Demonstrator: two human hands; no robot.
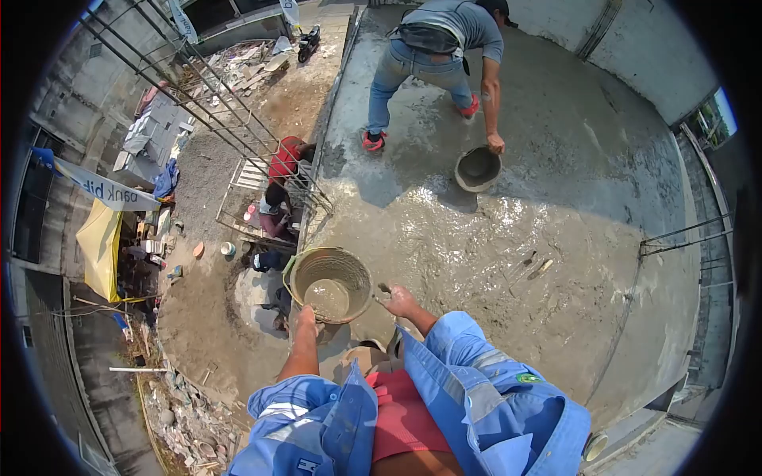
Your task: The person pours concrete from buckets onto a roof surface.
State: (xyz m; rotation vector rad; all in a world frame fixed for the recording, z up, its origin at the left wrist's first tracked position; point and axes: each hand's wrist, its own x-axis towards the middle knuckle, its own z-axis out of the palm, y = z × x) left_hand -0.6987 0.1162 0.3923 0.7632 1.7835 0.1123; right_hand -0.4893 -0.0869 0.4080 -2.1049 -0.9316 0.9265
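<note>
A bucket [331, 285] with a pale, mortar-coated inside and a little wet grey mix at its bottom is in front of me, near the slab edge. My left hand [307, 320] grips the near side of its rim. Just right of the rim is my right hand [401, 302], fingers apart and pointing at the bucket; a narrow gap seems to separate them. Wet grey concrete [476, 246] spreads over the slab ahead. Farther up, a bent-over co-worker [440, 59] holds another bucket [479, 169] low over the wet surface.
A trowel-like tool [542, 269] lies on the wet concrete. Steel rebar [198, 103] rises at the left edge, and more bars [686, 236] stick out at right. Below the drop, people [287, 163] stand by a scaffold. A yellow canopy [101, 246] and rubble [190, 420] are lower left.
</note>
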